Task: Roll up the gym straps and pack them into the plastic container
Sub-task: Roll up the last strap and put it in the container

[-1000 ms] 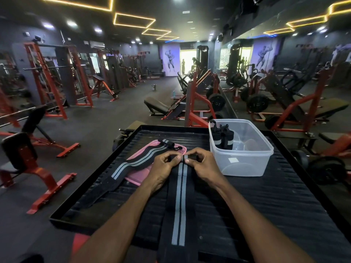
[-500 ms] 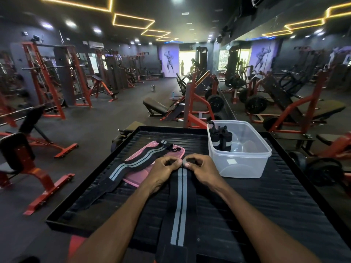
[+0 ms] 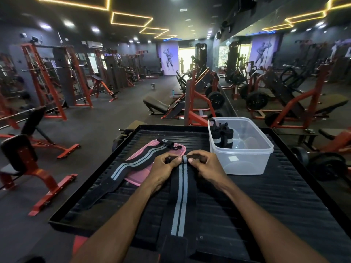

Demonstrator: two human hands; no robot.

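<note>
Both hands are working the far end of the black strap with grey stripes (image 3: 180, 196) at frame centre. I'm seeing the left hand (image 3: 164, 168) pinching the left side of the small roll, fingers curled round it. Right hand (image 3: 204, 167) is gripping the right side, fingers curled over the top, thumb underneath. Unrolled length is lying flat on the black ribbed counter (image 3: 266, 205), running down to the bottom edge of frame. Second strap (image 3: 121, 168) is lying diagonally left of centre, crossing the pink lid (image 3: 141, 178). Clear plastic container (image 3: 241, 147) is sitting right of centre, just beyond the right hand, holding two rolled straps (image 3: 221, 136) in its left end.
</note>
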